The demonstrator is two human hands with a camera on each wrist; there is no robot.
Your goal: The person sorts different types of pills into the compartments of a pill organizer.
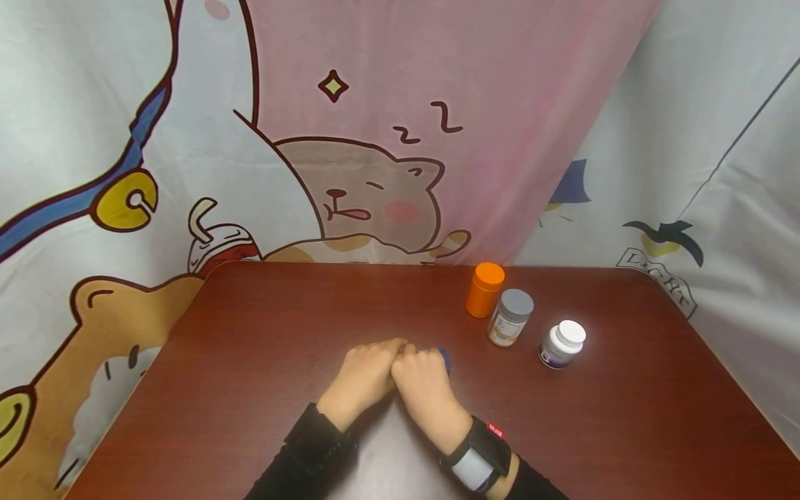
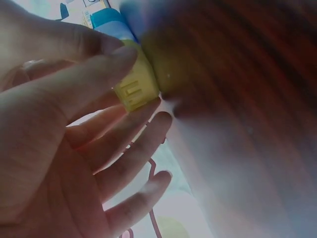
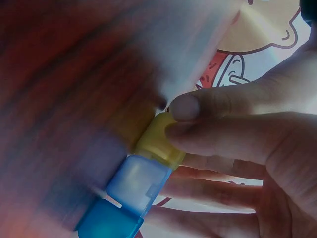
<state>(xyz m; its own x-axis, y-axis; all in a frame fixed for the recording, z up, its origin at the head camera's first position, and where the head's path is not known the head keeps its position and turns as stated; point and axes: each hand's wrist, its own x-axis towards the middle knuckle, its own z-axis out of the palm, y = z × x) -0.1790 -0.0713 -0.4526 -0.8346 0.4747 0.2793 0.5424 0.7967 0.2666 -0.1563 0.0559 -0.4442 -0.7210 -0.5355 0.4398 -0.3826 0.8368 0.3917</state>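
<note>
A pill organizer with yellow, clear blue and teal compartments point(image 3: 138, 181) is between my two hands, low over the table. My left hand point(image 1: 364, 373) pinches its yellow end compartment point(image 2: 139, 82), thumb on the near face and fingers spread behind. My right hand point(image 1: 426, 385) grips the same end from the other side, thumb tip on the yellow lid, fingers behind the row. Both thumbs lie close together there. From the head view the hands hide most of the organizer; only a dark blue bit point(image 1: 445, 360) shows past the right knuckles.
Right of the hands, an orange bottle point(image 1: 484, 292), a grey-capped bottle point(image 1: 509, 319) and a white-capped bottle point(image 1: 561, 345) stand on the brown table point(image 1: 281, 312). A printed cartoon curtain point(image 1: 531, 83) hangs behind the table's far edge.
</note>
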